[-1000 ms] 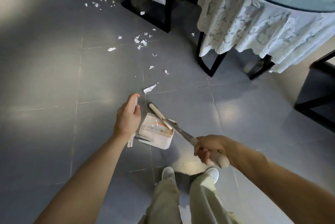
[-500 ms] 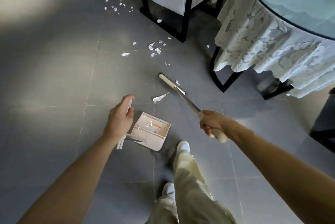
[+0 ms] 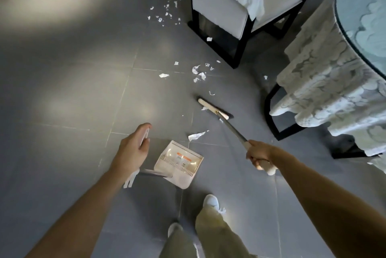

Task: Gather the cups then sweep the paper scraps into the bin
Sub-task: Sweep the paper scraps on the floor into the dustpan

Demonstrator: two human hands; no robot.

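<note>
The sweeping looks barely under way. The person's right hand [image 3: 259, 155] is clenched round the pale grip of the broom [image 3: 234, 130]. Its shaft runs forward and to the left of that hand, down to the broom head [image 3: 215, 109] resting on the grey floor [image 3: 83, 90]. The dustpan [image 3: 179, 163] sits on the floor between the two hands, just right of the left hand [image 3: 133, 149], whose fingers curl round the top of its long handle. Most of the paper scraps [image 3: 198, 72] lie uncollected. One large scrap [image 3: 196, 135] is just ahead of the dustpan, between the hands. A bit or two lie against the broom head, a cluster sits beyond it, well ahead of both hands, and a farther scatter lies beside the chair [image 3: 229, 6]. An orange label shows inside the dustpan, but whether it holds any paper cannot be told. No cups and no bin are in view, so it cannot be judged whether the gathering is finished. By the look of it, nearly all the sweeping is left, and then the load has to be tipped into the bin.
</note>
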